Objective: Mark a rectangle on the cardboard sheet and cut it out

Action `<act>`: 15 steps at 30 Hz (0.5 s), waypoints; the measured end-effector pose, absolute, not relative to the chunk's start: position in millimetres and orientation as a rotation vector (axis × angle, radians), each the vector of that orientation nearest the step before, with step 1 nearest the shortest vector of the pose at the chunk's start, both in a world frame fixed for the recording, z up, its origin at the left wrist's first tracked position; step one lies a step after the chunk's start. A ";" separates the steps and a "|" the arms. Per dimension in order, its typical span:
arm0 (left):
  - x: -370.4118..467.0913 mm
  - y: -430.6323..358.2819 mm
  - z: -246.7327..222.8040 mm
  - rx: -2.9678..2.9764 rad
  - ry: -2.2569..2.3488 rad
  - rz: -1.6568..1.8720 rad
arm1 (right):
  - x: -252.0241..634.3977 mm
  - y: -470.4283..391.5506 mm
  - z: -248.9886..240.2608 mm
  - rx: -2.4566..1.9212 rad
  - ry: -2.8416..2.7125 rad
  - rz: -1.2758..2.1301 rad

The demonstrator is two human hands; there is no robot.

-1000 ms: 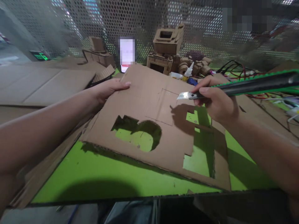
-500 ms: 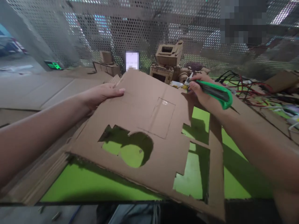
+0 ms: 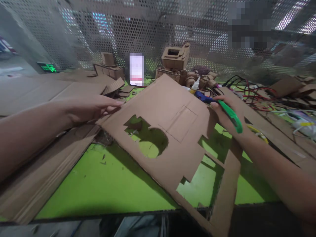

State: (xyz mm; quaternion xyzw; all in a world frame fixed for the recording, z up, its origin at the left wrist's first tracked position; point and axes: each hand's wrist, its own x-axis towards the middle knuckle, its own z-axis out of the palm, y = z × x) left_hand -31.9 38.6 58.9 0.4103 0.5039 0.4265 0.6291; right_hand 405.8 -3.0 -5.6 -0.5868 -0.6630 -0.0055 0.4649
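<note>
A brown cardboard sheet (image 3: 158, 102) with ragged cutouts and a pencilled rectangle is tilted above the green tabletop. At its upper left edge, my left hand (image 3: 98, 107) has its thumb and fingers closed; some fingers are hidden. My right hand (image 3: 225, 107) is closed around a green utility knife (image 3: 232, 117) by the sheet's right edge, with the knife's handle end towards me. Whether those fingers also grip the sheet is unclear. Just beyond them lie a blue tool (image 3: 203, 97) and a small bottle with a white pointed nozzle (image 3: 195, 85).
Cardboard models (image 3: 175, 57) stand at the back before a perforated metal screen (image 3: 148, 26). A lit phone (image 3: 136, 67) leans there. Flat cardboard (image 3: 74, 90) covers the left side. Tangled wires (image 3: 247, 87) and a cardboard strip (image 3: 269, 126) lie at right. Scraps dot the green table (image 3: 103, 184).
The sheet has turned and shifted, its near left corner rising to the right. My left thumb has slid back from its face to the edge. My right hand with the knife has moved slightly nearer.
</note>
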 end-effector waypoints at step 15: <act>-0.6 -6.4 16.8 0.774 1.068 0.933 | 391.0 -63.2 -30.8 -1.562 -1.665 0.166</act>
